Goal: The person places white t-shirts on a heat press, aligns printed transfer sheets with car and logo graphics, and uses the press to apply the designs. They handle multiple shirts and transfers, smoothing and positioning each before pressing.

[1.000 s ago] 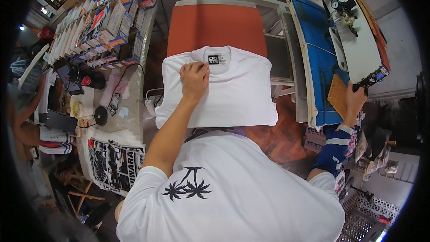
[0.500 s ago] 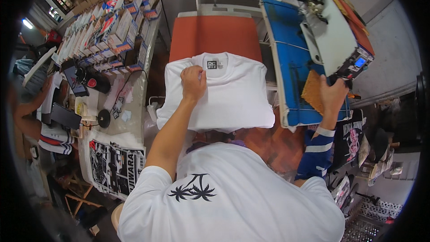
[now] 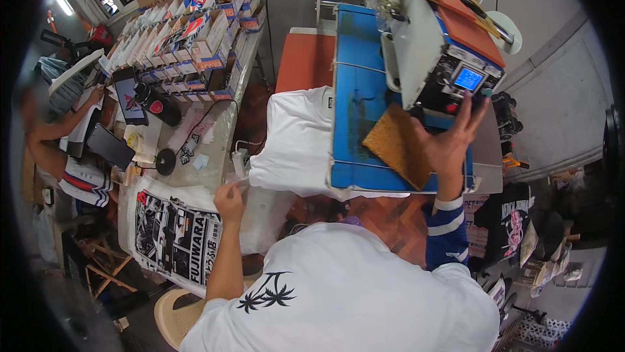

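Observation:
A white T-shirt (image 3: pixel 296 130) lies on the red bed (image 3: pixel 306 59) of a heat press. The press's blue upper plate (image 3: pixel 364 91) hangs over the shirt's right part and hides it, the collar partly included. My right hand (image 3: pixel 452 140) is at the press's control box (image 3: pixel 449 85), fingers spread. Its fingertips are by the lit blue screen and a green button; I cannot tell whether they press. A brown fibrous pad (image 3: pixel 397 147) lies on the plate beside its thumb. My left hand (image 3: pixel 229 202), fingers curled together, is above clear plastic left of the shirt; what it holds, if anything, is hidden.
On the left, a table (image 3: pixel 215 134) bears stacked cardboard boxes (image 3: pixel 215 42), a black bottle (image 3: pixel 156 104) and a phone. Printed black-and-white sheets (image 3: pixel 172 235) lie nearer. A person's arm (image 3: pixel 55 130) shows at far left. A beige chair (image 3: pixel 176 313) stands behind my left arm.
The blue plate has swung left over the shirt. My right hand has moved left with it and opened toward the control box. My left hand has left the shirt and come back to the left.

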`<move>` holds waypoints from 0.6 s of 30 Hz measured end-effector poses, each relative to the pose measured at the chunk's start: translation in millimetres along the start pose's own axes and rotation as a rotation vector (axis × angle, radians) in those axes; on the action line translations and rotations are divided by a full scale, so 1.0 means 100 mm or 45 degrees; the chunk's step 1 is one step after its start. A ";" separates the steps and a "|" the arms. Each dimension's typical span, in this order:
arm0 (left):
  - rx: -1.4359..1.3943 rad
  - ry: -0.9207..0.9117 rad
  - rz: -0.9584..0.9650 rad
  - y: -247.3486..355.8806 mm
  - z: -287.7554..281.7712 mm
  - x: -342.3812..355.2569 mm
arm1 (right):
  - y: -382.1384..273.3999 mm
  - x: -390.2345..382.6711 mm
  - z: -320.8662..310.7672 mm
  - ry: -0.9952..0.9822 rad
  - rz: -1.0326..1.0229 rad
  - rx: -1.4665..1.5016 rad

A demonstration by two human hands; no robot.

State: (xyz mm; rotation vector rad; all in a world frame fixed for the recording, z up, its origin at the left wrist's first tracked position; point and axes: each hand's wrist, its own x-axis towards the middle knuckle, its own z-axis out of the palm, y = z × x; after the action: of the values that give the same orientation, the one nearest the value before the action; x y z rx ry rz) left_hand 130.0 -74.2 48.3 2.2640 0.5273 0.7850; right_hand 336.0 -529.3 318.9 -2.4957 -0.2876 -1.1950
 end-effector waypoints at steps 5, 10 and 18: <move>-0.093 -0.340 -0.681 -0.51 0.05 -1.13 | -0.50 0.04 0.18 -0.089 -0.079 0.013; 0.071 -1.476 -0.239 -0.36 0.35 -2.00 | -0.93 0.06 0.22 0.039 -0.221 -0.108; 0.608 -1.624 0.401 -0.74 0.05 -2.81 | -1.18 0.09 0.13 0.189 -0.255 -0.045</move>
State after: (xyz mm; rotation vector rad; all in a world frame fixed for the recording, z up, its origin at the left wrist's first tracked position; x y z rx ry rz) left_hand -84.3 -181.5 -115.9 2.7273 -0.2966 -0.7939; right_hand 311.4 -416.3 345.3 -2.4367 -0.4897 -1.4672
